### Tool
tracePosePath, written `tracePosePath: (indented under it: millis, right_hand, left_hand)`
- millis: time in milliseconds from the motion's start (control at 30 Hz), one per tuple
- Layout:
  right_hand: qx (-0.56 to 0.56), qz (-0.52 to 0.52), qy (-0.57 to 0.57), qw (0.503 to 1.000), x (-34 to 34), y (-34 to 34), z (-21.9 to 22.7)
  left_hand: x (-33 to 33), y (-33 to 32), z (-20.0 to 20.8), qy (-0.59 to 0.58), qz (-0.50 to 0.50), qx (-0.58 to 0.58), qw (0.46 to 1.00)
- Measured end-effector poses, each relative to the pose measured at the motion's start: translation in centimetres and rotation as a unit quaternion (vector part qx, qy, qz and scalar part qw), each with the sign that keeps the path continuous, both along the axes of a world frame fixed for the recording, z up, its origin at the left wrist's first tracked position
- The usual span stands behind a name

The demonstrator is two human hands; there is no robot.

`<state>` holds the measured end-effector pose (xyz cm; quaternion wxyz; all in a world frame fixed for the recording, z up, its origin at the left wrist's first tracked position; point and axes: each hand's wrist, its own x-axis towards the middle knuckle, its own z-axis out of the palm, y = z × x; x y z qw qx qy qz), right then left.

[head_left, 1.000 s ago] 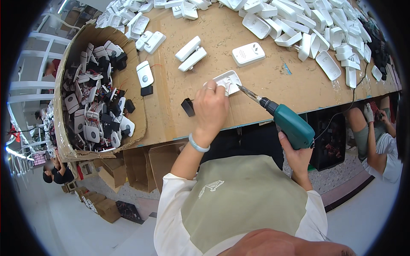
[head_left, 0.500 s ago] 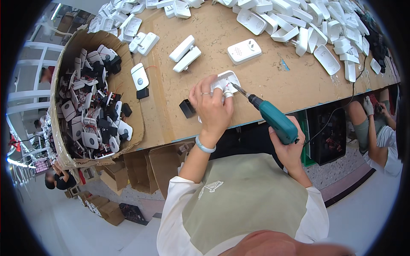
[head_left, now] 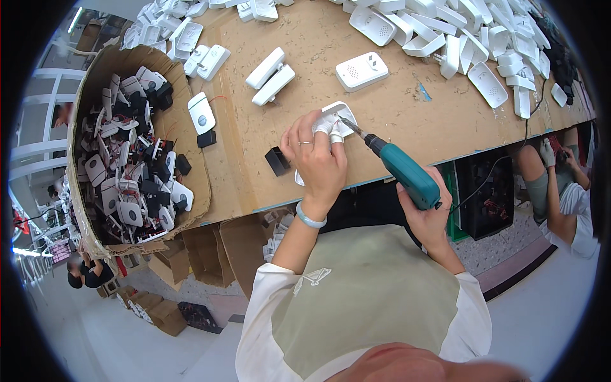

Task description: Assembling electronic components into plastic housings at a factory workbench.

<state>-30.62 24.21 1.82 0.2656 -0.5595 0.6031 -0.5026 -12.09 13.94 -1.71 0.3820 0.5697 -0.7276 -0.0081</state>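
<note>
My right hand [head_left: 429, 210] grips the rear of a teal electric screwdriver [head_left: 407, 172]. Its bit slants up and left into an open white plastic housing [head_left: 347, 111] lying on the table. With finger wraps on some fingers, my left hand [head_left: 315, 153] is closed over the near side of that housing, holding it steady; its fingertips are partly hidden. A small black box [head_left: 277, 162] sits just left of my left hand. Partly under the left wrist shows the edge of another white piece [head_left: 299, 177]. A white cover [head_left: 201, 113] wired to a black block [head_left: 206, 138] lies farther left.
A big cardboard box [head_left: 205, 191] full of white and black parts stands at the left. White housings [head_left: 439, 28] are heaped along the far side. Several white plug-in units, one a closed unit [head_left: 361, 71], lie mid-table. A power cord [head_left: 490, 175] hangs right; another person [head_left: 563, 191] sits there.
The screwdriver has shifted slightly left and up, its bit now deeper over the housing. My left fingers have moved a little on the housing. The whole view has shifted slightly.
</note>
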Motion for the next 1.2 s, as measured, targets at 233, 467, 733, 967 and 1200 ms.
tracePosePath:
  millis: [233, 467, 733, 967, 1200]
  right_hand:
    - [0.002, 0.003, -0.009, 1.000, -0.4, 0.3, -0.1]
    - [-0.010, -0.002, 0.003, 1.000, -0.6, 0.5, -0.2]
    - [-0.011, 0.013, 0.022, 1.000, -0.4, 0.2, -0.4]
    - [0.003, 0.017, 0.025, 1.000, -0.2, 0.1, -0.6]
    - [-0.002, 0.022, 0.045, 0.999, -0.2, -0.1, -0.6]
  left_hand:
    - [0.5, 0.2, 0.6, 0.096, -0.035, 0.052, 0.993]
    - [-0.6, -0.2, 0.5, 0.025, -0.005, 0.016, 1.000]
    - [-0.7, -0.2, 0.5, -0.005, -0.009, -0.010, 1.000]
    - [-0.6, 0.0, 0.4, -0.003, -0.010, -0.007, 1.000]
    - [-0.6, 0.0, 0.5, -0.004, -0.012, -0.007, 1.000]
